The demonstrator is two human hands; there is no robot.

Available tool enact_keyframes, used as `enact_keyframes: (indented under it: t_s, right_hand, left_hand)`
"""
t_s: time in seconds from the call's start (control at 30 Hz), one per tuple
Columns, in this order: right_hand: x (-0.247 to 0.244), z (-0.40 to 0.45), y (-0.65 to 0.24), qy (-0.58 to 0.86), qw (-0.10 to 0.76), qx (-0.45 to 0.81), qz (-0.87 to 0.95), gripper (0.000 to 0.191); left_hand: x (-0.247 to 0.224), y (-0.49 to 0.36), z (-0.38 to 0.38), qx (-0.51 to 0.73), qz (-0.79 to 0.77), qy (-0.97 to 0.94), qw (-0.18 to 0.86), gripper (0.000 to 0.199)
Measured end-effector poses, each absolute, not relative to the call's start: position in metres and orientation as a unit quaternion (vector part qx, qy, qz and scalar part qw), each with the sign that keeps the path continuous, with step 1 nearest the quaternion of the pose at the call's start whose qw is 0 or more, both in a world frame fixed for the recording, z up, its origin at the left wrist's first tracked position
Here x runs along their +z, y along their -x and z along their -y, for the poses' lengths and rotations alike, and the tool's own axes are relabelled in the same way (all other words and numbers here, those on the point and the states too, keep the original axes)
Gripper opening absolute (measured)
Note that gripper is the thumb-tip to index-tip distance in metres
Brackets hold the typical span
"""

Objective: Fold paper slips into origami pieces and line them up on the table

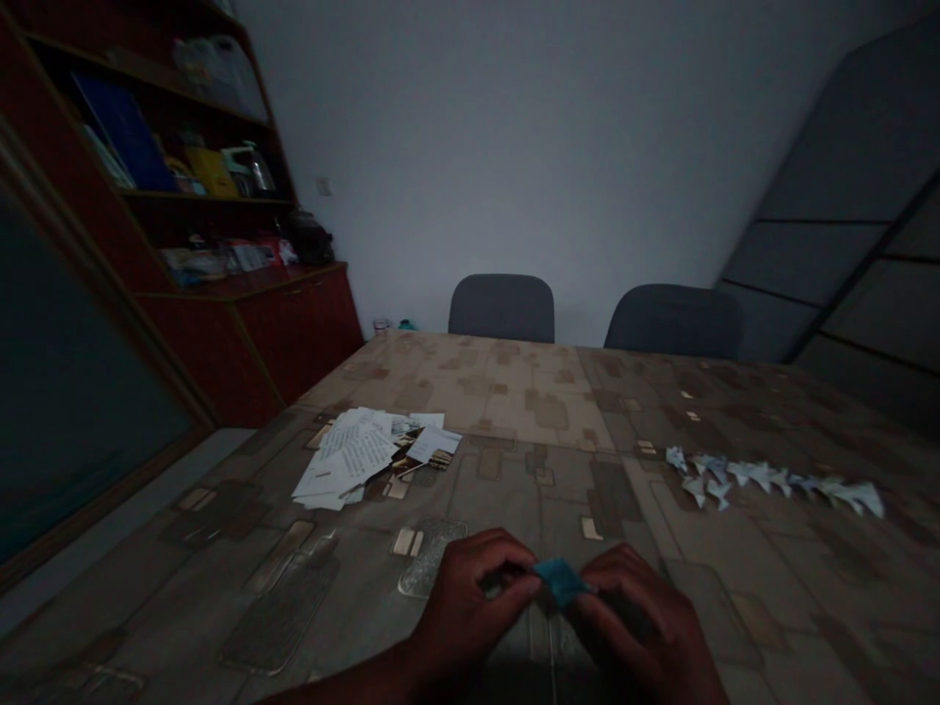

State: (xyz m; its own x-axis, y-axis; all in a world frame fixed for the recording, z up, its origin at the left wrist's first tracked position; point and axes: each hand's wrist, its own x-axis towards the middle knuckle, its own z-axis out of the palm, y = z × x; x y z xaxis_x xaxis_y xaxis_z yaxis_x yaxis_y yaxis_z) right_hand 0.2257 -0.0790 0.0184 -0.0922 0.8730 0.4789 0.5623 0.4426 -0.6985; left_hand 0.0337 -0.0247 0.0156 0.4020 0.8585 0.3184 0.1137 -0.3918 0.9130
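Note:
Between my two hands, just above the near part of the table, is a small folded piece of teal paper (561,582). My left hand (477,592) pinches its left corner between thumb and forefinger. At the opposite corner, the thumb and fingers of my right hand (642,612) are closed on it. A loose pile of printed paper pieces (352,452) lies to the left, beyond my left hand. Off to the right stands a row of several small folded paper figures (771,478), pale and pointed; their exact shape is too dim to make out.
A patterned cloth covers the table (514,392). Two grey chairs (501,305) stand at its far edge, before a plain wall. On the left is a red-brown cabinet (294,333) with filled shelves. A grey panelled unit (829,225) rises at the right.

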Motion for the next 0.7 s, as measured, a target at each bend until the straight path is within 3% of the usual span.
enact_keyframes:
  t_s: [0.43, 0.7]
  right_hand:
    - [0.009, 0.075, -0.216, 0.509, 0.467, 0.191, 0.698, 0.012]
    - [-0.004, 0.076, -0.218, 0.561, 0.459, 0.205, 0.657, 0.012]
  left_hand:
    - [0.010, -0.042, 0.033, 0.386, -0.359, -0.719, 0.453, 0.011]
    - [0.009, -0.039, 0.033, 0.363, -0.307, -0.732, 0.488, 0.026]
